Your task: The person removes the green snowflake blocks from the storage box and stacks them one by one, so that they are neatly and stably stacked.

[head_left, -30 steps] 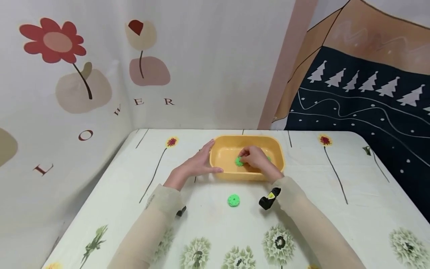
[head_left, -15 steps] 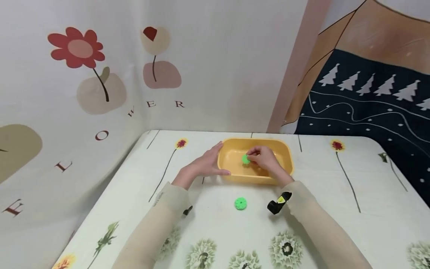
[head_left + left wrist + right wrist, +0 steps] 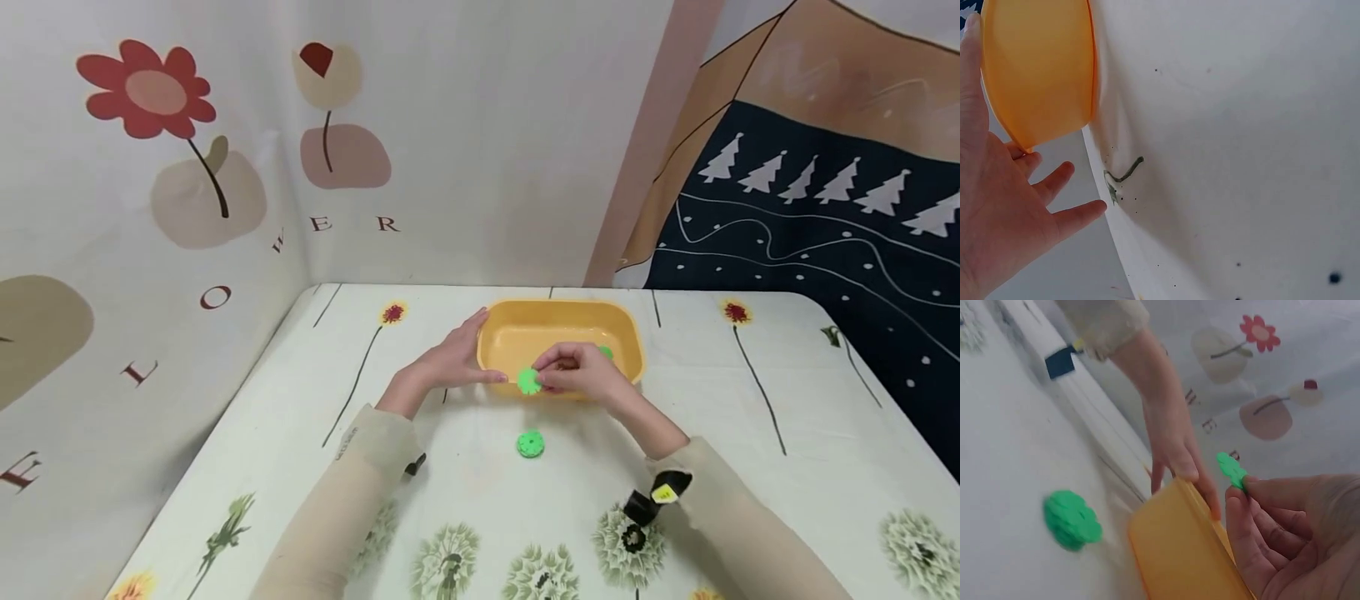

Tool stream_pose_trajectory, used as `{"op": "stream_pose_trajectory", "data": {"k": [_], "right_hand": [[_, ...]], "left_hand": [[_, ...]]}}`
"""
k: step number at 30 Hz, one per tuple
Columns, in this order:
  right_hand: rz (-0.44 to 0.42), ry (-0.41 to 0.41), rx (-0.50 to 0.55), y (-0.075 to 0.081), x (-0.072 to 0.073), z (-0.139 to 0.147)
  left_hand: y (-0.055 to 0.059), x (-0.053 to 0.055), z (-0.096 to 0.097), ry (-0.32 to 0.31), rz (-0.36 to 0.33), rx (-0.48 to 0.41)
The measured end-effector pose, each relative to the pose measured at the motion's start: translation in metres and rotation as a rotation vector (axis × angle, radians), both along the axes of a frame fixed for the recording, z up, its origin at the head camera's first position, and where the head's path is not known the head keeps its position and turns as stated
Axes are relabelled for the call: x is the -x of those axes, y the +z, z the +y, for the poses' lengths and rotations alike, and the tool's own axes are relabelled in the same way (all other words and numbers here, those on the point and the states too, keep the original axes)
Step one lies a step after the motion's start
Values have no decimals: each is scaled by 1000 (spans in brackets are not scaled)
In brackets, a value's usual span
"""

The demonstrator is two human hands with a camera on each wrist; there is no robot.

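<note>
My right hand pinches a green notched plastic disc between thumb and fingertips. In the head view this disc overlaps the front rim of the yellow plastic basin; the right wrist view shows the disc edge-on at the fingertips. My left hand holds the basin's left end, thumb at the front rim and fingers toward the back corner. In the left wrist view several fingers spread past the basin's orange-looking wall. Another green disc shows inside the basin, partly behind my right hand.
A small stack of green discs sits on the table in front of the basin. A floral white cloth covers the table. Printed curtains hang close behind the basin and along the left side.
My right hand has lifted the disc from inside the basin toward its front rim, closer to me. My left hand stays at the basin's left end. The head view has shifted slightly.
</note>
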State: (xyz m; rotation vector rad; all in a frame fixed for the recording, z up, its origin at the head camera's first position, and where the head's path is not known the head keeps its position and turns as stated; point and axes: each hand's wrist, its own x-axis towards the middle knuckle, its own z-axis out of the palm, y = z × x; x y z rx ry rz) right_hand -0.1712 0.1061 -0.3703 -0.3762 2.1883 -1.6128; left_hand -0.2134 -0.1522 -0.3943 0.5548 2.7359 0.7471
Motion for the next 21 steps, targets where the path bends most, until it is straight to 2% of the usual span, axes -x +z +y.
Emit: {"op": "stream_pose_trajectory", "data": {"k": [4,8,13,21], "right_hand": [[22,85,35,-9,-22,4],[23,109,25,-24,-33,4],[12,76,-21,-40,-37,3],[-4,54,-19,-47,-37,1]], "left_hand": [[1,0,1,-5,4,-3],[2,0,2,-3,6,4],[2,0,2,10,-11,6],[1,2,2,0,-3,8]]}}
